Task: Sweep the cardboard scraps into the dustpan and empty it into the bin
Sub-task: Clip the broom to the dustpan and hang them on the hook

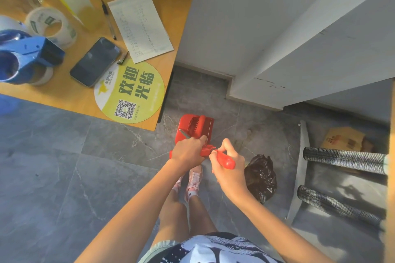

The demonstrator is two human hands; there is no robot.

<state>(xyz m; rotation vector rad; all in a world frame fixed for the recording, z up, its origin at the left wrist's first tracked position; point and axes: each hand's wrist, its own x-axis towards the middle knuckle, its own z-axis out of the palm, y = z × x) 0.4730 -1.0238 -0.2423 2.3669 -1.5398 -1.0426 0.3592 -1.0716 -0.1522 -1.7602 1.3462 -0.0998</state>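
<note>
A red dustpan (193, 127) stands on the grey tiled floor below me, its comb teeth showing near the top. My left hand (188, 151) is closed around the dustpan's handle. My right hand (227, 165) grips the red end of a broom handle (226, 161) right beside it. The broom's head is hidden from view. A crumpled black bag (260, 177) lies on the floor just right of my right hand. A brown piece of cardboard (344, 139) lies further right, behind a metal frame.
A wooden table (64, 96) at upper left carries a phone (95, 62), tape rolls, a blue tape dispenser (23, 55), bottles, a pen and a paper sheet. White walls stand ahead. A metal rack with two mesh-covered bars (344, 158) occupies the right.
</note>
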